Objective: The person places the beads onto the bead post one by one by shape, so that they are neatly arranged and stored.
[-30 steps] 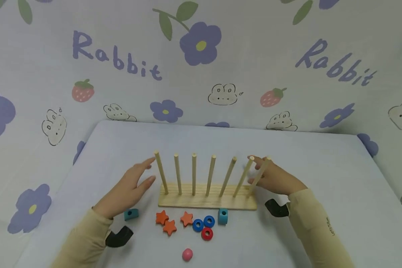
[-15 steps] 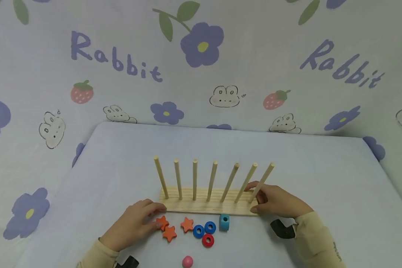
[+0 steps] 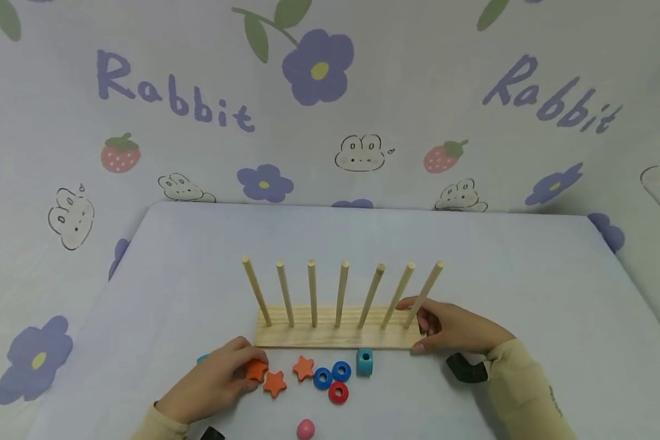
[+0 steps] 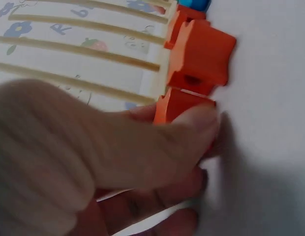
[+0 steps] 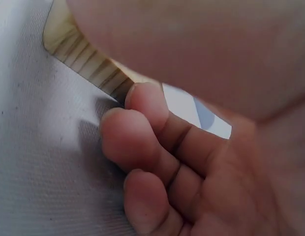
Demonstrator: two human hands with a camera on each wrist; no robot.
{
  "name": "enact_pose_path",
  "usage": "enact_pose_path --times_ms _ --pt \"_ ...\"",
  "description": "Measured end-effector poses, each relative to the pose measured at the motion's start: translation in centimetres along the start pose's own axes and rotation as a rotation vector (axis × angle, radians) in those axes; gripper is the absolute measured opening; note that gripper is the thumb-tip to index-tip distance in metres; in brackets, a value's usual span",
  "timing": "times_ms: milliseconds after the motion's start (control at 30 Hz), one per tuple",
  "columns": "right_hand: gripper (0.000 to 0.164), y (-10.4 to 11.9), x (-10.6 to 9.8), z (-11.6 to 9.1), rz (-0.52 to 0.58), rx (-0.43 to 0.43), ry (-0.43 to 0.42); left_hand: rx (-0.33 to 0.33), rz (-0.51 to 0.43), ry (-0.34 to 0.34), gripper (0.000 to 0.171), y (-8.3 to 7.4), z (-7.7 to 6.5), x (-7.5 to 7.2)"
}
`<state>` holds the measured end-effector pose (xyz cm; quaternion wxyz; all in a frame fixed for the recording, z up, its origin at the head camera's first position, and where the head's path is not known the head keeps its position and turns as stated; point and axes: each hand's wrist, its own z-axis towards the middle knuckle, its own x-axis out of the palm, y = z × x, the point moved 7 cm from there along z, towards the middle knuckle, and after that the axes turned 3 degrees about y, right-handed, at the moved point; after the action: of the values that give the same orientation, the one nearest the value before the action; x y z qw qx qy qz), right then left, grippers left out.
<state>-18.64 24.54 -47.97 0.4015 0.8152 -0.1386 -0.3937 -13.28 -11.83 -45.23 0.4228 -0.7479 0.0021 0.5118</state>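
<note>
My left hand point(image 3: 211, 380) pinches an orange wooden star point(image 3: 256, 370) between thumb and fingers, near the left front corner of a wooden peg board point(image 3: 335, 337). In the left wrist view the thumb covers much of this star point(image 4: 179, 105). A second orange star point(image 3: 275, 384) lies just right of the fingertips, and a third star point(image 3: 304, 368) is farther right. At the board's right end, my right hand point(image 3: 452, 328) holds the base, thumb at the front edge and index finger behind. Its other fingers curl by the end grain point(image 5: 91, 61) in the right wrist view.
Several upright pegs point(image 3: 313, 293) rise from the board. In front of it lie two blue rings point(image 3: 322, 378), a red ring point(image 3: 338, 393), a teal block point(image 3: 365, 362) and a pink bead point(image 3: 305, 429). Another teal piece point(image 3: 203, 358) shows partly behind the left hand.
My left hand has come down from beside the leftmost peg to the orange star and taken hold of it. The right hand has lowered from behind the right pegs onto the board's end.
</note>
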Motion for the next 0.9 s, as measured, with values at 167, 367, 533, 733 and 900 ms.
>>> enact_pose_path --times_ms 167,367,533,733,900 --pt "0.068 0.0 0.5 0.4 0.006 -0.004 0.011 0.007 -0.03 -0.118 0.034 -0.5 -1.3 -2.5" --pt "0.064 -0.3 0.3 0.4 0.006 0.002 -0.001 0.066 -0.123 -0.328 0.039 -2.7 -2.2 -7.2" --pt "0.063 -0.3 0.0 0.2 -0.017 -0.008 -0.013 0.151 -0.188 -0.513 0.042 -5.4 -1.9 -11.1" --pt "0.062 0.1 -0.1 0.1 -0.009 -0.014 -0.004 0.388 -0.309 -0.692 0.047 -8.8 -1.4 -14.7" --pt "0.061 0.6 0.3 0.2 0.003 -0.034 0.018 0.473 -0.264 -0.795 0.045 -10.6 -1.2 -16.3"
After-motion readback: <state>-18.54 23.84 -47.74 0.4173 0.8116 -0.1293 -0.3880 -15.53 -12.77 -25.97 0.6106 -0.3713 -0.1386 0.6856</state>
